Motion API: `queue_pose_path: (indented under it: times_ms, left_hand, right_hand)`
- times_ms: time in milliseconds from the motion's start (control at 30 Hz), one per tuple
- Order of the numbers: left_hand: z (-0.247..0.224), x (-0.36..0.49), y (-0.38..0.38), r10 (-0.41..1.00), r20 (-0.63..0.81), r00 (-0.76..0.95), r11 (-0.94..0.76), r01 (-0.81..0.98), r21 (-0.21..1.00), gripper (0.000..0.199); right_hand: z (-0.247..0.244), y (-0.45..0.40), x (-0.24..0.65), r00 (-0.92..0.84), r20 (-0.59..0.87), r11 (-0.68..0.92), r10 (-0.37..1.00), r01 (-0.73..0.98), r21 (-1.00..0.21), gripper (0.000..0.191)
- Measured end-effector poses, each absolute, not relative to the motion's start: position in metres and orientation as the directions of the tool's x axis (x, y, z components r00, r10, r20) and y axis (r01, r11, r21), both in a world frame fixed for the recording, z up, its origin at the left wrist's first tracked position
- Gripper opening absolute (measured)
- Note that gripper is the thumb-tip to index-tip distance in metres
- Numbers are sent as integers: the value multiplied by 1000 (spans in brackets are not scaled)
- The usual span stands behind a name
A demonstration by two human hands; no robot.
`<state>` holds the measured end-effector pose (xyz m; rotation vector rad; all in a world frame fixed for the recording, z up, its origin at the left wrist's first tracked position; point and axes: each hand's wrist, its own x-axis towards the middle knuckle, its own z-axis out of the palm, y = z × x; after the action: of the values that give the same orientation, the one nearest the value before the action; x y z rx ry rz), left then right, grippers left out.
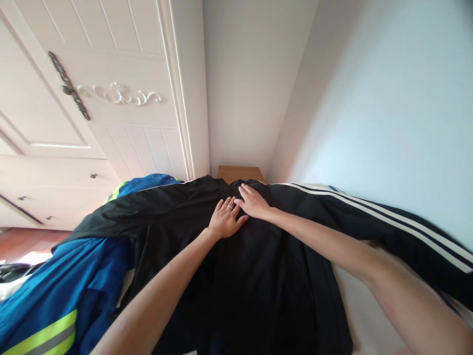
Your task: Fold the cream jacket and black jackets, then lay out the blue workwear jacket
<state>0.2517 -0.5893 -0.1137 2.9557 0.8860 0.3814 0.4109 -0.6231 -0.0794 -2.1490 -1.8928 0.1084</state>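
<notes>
A black jacket (258,276) lies spread out in front of me, its sleeves reaching to both sides. White stripes run along the sleeve on the right. My left hand (226,219), with a ring on one finger, rests flat on the upper middle of the jacket, fingers stretched. Just right of it and slightly higher, my right hand (253,201) also presses flat near the collar. The fingertips of the two hands are close together. Neither hand grips anything.
Blue clothing (99,276) with yellow-and-grey bands lies at the left, partly under the jacket's sleeve. A white cabinet (133,64) stands behind on the left, a pale wall (399,108) on the right. Beyond the collar shows a wooden surface (240,173). Pale fabric (365,305) appears beneath the jacket.
</notes>
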Motion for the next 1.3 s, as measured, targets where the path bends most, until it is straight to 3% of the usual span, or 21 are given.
queue_pose_path:
  times_ms: [133,267,400,533,667,767,867,1067,1167,1300]
  left_hand:
    - [-111,251,-588,539,160,827,-842,531,92,70]
    - [-109,252,-586,529,126,839,-848,518,111,87]
    - [-103,255,-584,537,72,841,-842,528,111,91]
    - [-87,255,-594,566,43,823,-823,563,70,84]
    - [-70,240,-632,518,179,837,-855,509,94,78]
    - [-71,215,-668,342,266,901,-939,322,119,81]
    - [-83,190,-689,225,198,954,-972,206,114,84]
    - [-94,176,-689,274,108,956,-955,257,148,79]
    - [-95,178,-687,278,122,953,-955,260,141,79]
    - [-98,178,-687,280,164,946,-955,256,149,75]
  right_hand:
    - [-99,-714,382,-71,-3,67,997,954,-291,85]
    - [-105,-810,367,-197,12,196,980,966,-171,83]
    - [-104,-892,349,-303,70,307,950,950,-59,87]
    - [-94,-942,338,-355,46,358,934,931,-70,90]
    - [-80,-952,346,-151,189,174,970,979,-109,71]
    - [-83,-941,359,1,353,14,936,999,-40,63]
    - [-96,-929,373,-31,358,-3,933,996,92,62]
    - [-108,-936,399,-49,326,-31,944,972,235,54]
    - [-103,-949,401,71,414,-156,908,972,177,57]
    - [-108,-967,382,316,463,-335,828,941,-44,51]
